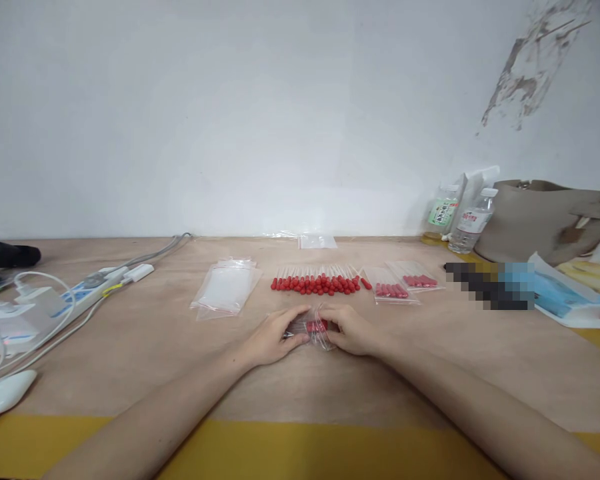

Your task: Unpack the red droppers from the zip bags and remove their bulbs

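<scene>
Low over the middle of the table, my left hand [271,337] and my right hand [354,329] face each other around a small clear plastic bag [323,339]. Fingers of both hands are closed on it, one hand at each side. Red-tipped sticks [316,326] show through the crinkled plastic between the hands; their other ends are partly hidden by my left fingers. Just beyond lies a wide row of loose red-tipped white sticks [315,285], tips toward me. To its right are two flat clear bags [400,300] with several red-tipped sticks in each.
A stack of clear zip bags [225,287] lies left of the row, and another bag [318,241] by the wall. A power strip [75,300] with cables and a white spoon-shaped object [7,392] are at left. Bottles [473,223], a grey bag [540,220] and a blue packet [565,297] stand right.
</scene>
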